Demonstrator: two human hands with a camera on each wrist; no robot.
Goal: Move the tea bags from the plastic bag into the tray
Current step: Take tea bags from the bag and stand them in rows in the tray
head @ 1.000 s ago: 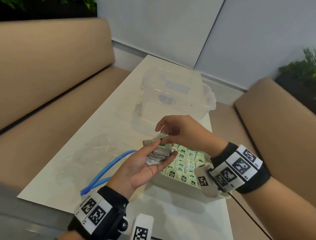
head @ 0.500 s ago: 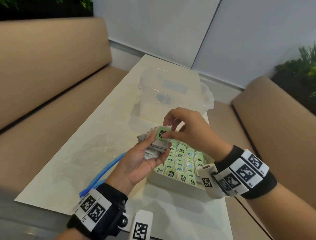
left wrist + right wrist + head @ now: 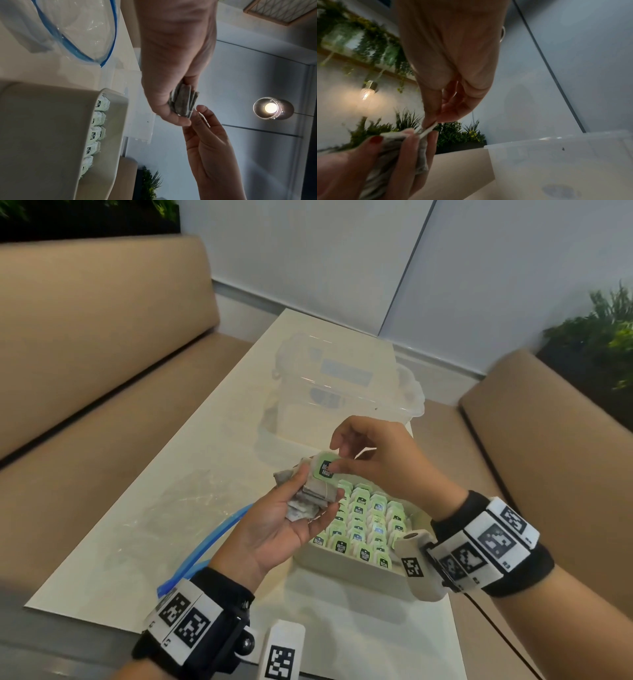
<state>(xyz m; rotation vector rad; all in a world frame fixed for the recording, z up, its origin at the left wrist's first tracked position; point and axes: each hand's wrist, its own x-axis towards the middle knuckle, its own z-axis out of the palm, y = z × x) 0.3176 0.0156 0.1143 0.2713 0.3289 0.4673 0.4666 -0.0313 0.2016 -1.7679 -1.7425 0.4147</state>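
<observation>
My left hand [image 3: 294, 508] is palm up above the tray's left edge and holds a bunch of grey tea bags [image 3: 308, 498] under its thumb. My right hand [image 3: 337, 460] pinches the green tag [image 3: 325, 467] of the top tea bag between thumb and forefinger. In the left wrist view the tea bags [image 3: 183, 102] stick out of the left hand [image 3: 180, 115]. The right wrist view shows the right hand [image 3: 429, 124] pinching the tag [image 3: 428, 129]. The white tray [image 3: 349, 570] is packed with rows of green-tagged tea bags [image 3: 363, 525]. The clear plastic bag [image 3: 178, 508] with a blue zip lies flat to the left.
A clear plastic storage box [image 3: 346, 392] stands on the cream table [image 3: 222, 440] just behind the tray. Tan padded benches [image 3: 85, 354] run along both sides of the table. A plant [image 3: 599, 337] stands at the far right.
Both hands have risen slightly. The right hand's fingers have closed on the green tag of the top tea bag and drawn it up from the bunch in the left hand.
</observation>
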